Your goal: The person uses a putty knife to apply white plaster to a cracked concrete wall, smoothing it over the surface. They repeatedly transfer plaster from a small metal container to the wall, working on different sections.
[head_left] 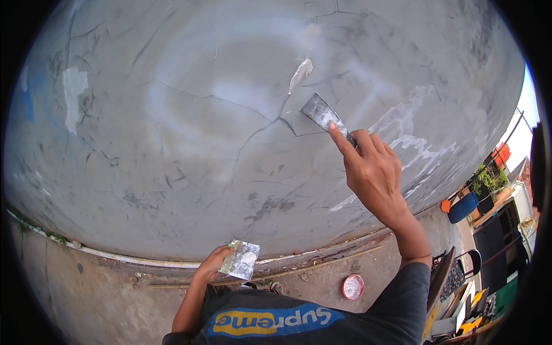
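My right hand [374,169] grips a putty knife [323,111], index finger pressed along its blade. The blade is near the cracked grey wall [190,144]; whether it touches is unclear. Just above and left of the blade, a white putty smear [300,76] covers part of a crack. Dark cracks [279,118] branch below that smear. Low down, my left hand [213,263] is closed on the edge of a flat rectangular plate [233,267], which carries a dab of white putty [248,257].
Older white patches [73,98] mark the wall at left and right. A pale pipe [167,263] runs along the wall's foot. On the ground sits a red-rimmed tub [352,287] with white residue. At right stand a blue drum [463,207], a chair [454,279] and stacked clutter.
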